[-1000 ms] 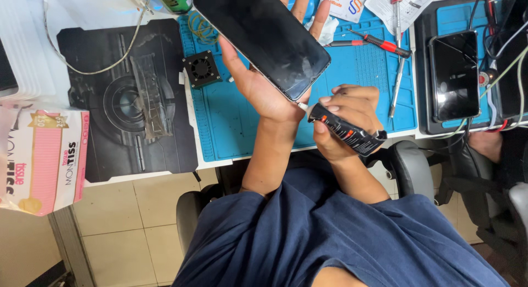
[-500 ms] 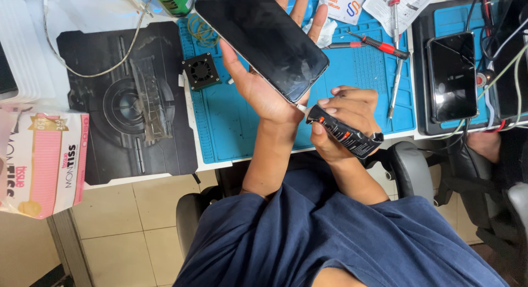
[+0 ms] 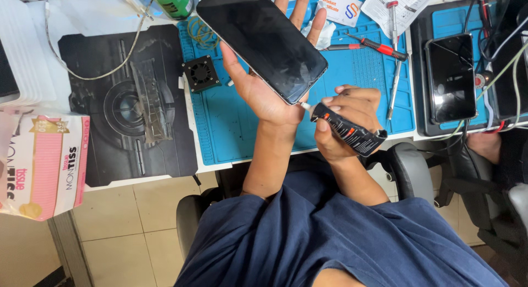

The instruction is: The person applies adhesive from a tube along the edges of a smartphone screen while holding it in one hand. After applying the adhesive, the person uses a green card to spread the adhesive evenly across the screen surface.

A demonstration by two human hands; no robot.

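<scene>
Above the blue mat (image 3: 242, 127) we hold a dark phone (image 3: 263, 40) screen-up in our left hand (image 3: 264, 91), the palm under its lower edge, the thumb along its left side and the fingers spread out behind it at the top. Our right hand (image 3: 344, 119) is closed around a small black glue tube (image 3: 347, 130), whose pale nozzle touches the phone's lower right corner, just beside the left palm. Both hands meet at that corner, over the near edge of the desk. On the mat behind them lie a small black fan (image 3: 201, 73), a red-handled screwdriver (image 3: 379, 46) and a slim metal tool (image 3: 394, 89); a second phone (image 3: 451, 78) rests on another mat to the right, and a pink tissue pack (image 3: 47, 166) sits at the far left. Compared with half a second ago, the phone, the tube and both hands keep almost the same pose, the nozzle staying at the same corner.
</scene>
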